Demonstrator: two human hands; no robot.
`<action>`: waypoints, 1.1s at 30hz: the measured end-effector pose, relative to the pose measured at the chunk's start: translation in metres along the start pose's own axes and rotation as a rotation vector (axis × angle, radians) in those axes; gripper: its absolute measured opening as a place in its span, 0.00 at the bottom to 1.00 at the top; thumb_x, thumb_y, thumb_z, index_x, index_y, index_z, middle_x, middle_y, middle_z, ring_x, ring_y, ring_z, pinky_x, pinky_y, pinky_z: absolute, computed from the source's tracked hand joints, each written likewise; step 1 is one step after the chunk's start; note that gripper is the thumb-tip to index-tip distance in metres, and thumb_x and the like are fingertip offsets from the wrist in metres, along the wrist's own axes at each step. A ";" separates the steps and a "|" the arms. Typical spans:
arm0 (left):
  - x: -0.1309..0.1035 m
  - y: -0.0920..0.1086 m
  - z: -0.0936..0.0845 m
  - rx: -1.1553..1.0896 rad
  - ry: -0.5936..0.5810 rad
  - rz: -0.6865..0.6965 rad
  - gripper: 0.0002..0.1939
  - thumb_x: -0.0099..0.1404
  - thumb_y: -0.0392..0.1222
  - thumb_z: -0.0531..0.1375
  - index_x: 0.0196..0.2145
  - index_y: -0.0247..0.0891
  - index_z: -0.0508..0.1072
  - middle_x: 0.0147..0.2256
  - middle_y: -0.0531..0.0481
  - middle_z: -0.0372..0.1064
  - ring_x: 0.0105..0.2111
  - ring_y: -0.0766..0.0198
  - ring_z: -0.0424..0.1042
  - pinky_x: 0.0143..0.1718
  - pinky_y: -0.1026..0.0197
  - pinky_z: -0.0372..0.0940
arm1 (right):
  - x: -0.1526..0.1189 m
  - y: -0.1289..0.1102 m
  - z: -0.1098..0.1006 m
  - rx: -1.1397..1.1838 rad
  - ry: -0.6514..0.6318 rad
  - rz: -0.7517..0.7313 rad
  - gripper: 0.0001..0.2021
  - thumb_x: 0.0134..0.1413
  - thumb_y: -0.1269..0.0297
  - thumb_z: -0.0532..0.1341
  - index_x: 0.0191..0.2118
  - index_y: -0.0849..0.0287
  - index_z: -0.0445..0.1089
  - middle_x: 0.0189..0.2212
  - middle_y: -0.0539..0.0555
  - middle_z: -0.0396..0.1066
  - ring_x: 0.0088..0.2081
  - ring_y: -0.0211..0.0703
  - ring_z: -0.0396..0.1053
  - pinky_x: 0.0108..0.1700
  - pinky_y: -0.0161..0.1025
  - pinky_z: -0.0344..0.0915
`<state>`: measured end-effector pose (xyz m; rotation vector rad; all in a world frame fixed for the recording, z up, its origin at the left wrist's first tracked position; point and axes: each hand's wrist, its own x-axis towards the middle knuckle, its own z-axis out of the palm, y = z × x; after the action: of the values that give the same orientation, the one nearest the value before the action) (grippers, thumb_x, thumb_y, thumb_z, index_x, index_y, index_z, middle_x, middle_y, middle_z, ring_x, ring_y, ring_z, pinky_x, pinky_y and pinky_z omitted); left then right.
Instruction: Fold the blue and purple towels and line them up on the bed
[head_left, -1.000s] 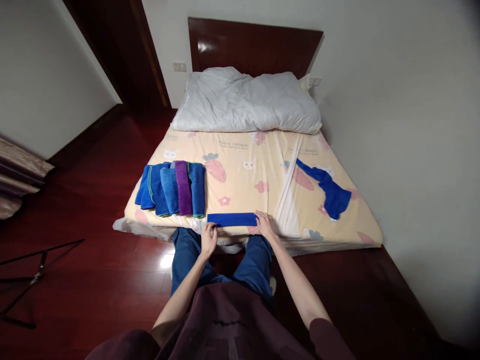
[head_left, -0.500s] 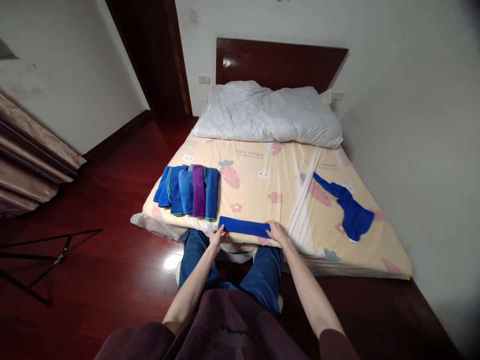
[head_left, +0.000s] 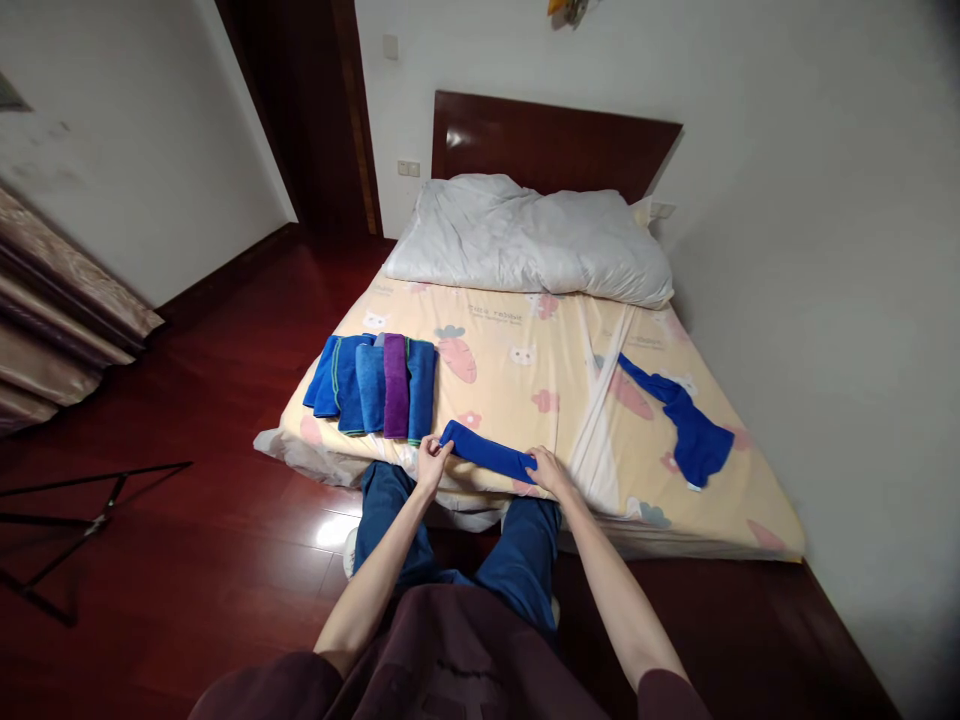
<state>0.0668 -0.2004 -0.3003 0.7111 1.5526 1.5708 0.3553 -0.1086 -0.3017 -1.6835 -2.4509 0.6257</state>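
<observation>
Folded blue cloth: at near edge of the bed, pinched at both ends between fingers of left hand and right hand; seemingly light, soft, not fragile; best gripped through all layers.

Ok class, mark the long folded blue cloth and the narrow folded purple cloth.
Long folded blue cloth [head_left: 487, 452]: head view, middle of its upper face.
Narrow folded purple cloth [head_left: 395, 386]: head view, middle of its upper face.
</observation>
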 end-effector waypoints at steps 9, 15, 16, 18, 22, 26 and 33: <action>0.024 0.094 -0.009 -0.048 -0.158 0.218 0.22 0.59 0.53 0.65 0.46 0.36 0.72 0.43 0.42 0.77 0.45 0.56 0.76 0.51 0.54 0.69 | 0.009 -0.041 0.012 0.121 0.046 -0.086 0.13 0.49 0.69 0.69 0.43 0.58 0.75 0.40 0.54 0.73 0.40 0.43 0.72 0.42 0.35 0.66; 0.036 0.159 -0.052 0.132 -0.297 0.340 0.23 0.57 0.52 0.67 0.47 0.37 0.74 0.43 0.45 0.77 0.42 0.57 0.77 0.47 0.55 0.71 | 0.019 -0.126 0.042 0.241 0.003 -0.160 0.10 0.48 0.69 0.68 0.39 0.60 0.75 0.38 0.56 0.75 0.38 0.45 0.73 0.39 0.36 0.67; 0.039 0.172 -0.063 0.179 -0.319 0.365 0.23 0.57 0.52 0.67 0.47 0.37 0.75 0.42 0.45 0.77 0.41 0.57 0.77 0.47 0.55 0.71 | 0.022 -0.143 0.049 0.285 -0.001 -0.167 0.12 0.48 0.69 0.68 0.41 0.59 0.75 0.37 0.56 0.76 0.38 0.46 0.74 0.38 0.36 0.67; 0.044 0.196 -0.086 0.280 -0.336 0.417 0.23 0.58 0.52 0.67 0.47 0.37 0.76 0.41 0.46 0.77 0.41 0.57 0.77 0.46 0.56 0.71 | 0.028 -0.177 0.064 0.356 0.005 -0.188 0.14 0.47 0.68 0.69 0.43 0.58 0.75 0.36 0.56 0.77 0.37 0.47 0.74 0.37 0.36 0.67; 0.050 0.237 -0.132 0.503 -0.282 0.498 0.21 0.58 0.53 0.67 0.45 0.39 0.77 0.43 0.47 0.77 0.42 0.56 0.76 0.46 0.56 0.71 | 0.039 -0.242 0.092 0.412 0.055 -0.228 0.15 0.46 0.70 0.68 0.43 0.59 0.75 0.38 0.56 0.78 0.40 0.49 0.74 0.40 0.39 0.68; 0.055 0.256 -0.166 0.650 -0.258 0.520 0.22 0.57 0.55 0.67 0.45 0.39 0.77 0.42 0.46 0.78 0.42 0.55 0.76 0.44 0.56 0.71 | 0.048 -0.292 0.114 0.341 0.073 -0.193 0.16 0.49 0.68 0.69 0.46 0.57 0.74 0.42 0.57 0.78 0.43 0.50 0.75 0.43 0.39 0.68; 0.079 0.259 -0.196 0.772 -0.282 0.596 0.24 0.58 0.56 0.65 0.48 0.41 0.77 0.43 0.46 0.77 0.44 0.55 0.75 0.43 0.58 0.70 | 0.058 -0.334 0.122 0.234 0.048 -0.140 0.11 0.53 0.61 0.70 0.43 0.53 0.73 0.34 0.52 0.79 0.38 0.48 0.76 0.37 0.35 0.64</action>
<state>-0.1778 -0.2205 -0.0739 1.8733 1.8131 1.1242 0.0047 -0.1900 -0.2914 -1.4101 -2.3321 0.8064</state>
